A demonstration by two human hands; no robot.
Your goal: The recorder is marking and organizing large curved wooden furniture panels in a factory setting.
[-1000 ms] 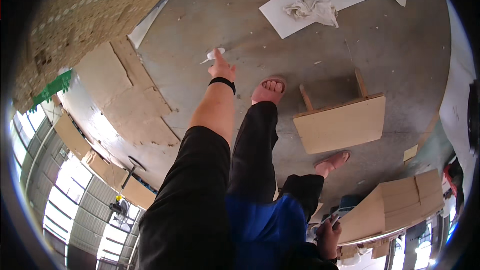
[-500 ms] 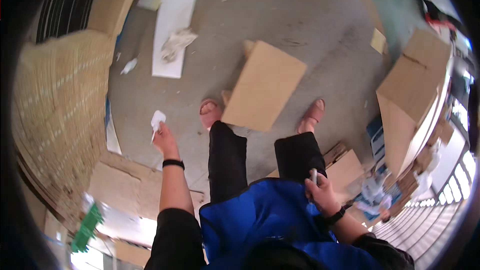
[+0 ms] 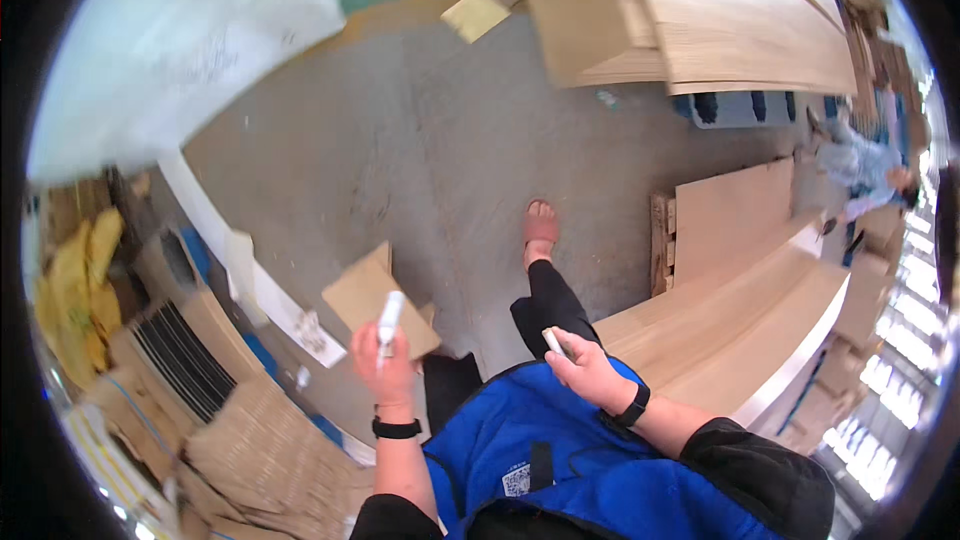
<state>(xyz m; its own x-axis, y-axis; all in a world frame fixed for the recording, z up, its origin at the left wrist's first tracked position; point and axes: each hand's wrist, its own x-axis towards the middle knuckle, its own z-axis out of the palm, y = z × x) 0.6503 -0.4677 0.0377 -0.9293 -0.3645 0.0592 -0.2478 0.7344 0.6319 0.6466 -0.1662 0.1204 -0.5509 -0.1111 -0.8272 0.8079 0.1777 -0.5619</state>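
Note:
My left hand (image 3: 385,368) is raised in front of me, closed on a slim white thing (image 3: 391,310) whose rounded end stands up beyond the fingers. What kind of thing it is, I cannot make out. Near my right thigh, my right hand (image 3: 590,378) is closed around a short pale stick-like thing (image 3: 552,342). Only its tip shows between thumb and fingers; the palm hides the rest. Behind the left hand, a flat brown cardboard piece (image 3: 360,296) lies on the floor.
Stacked boards (image 3: 760,45) stand at the far right, and long wood-coloured panels (image 3: 700,325) lie close on my right. White sheeting (image 3: 190,60) covers something at the far left. Piled corrugated cardboard (image 3: 275,440) sits near left. Another person (image 3: 865,165) is at the right edge.
My view has swung right, bringing the stacked boards and panels closer. My left hand has come nearer the right one, both still holding their things. One foot now shows further forward.

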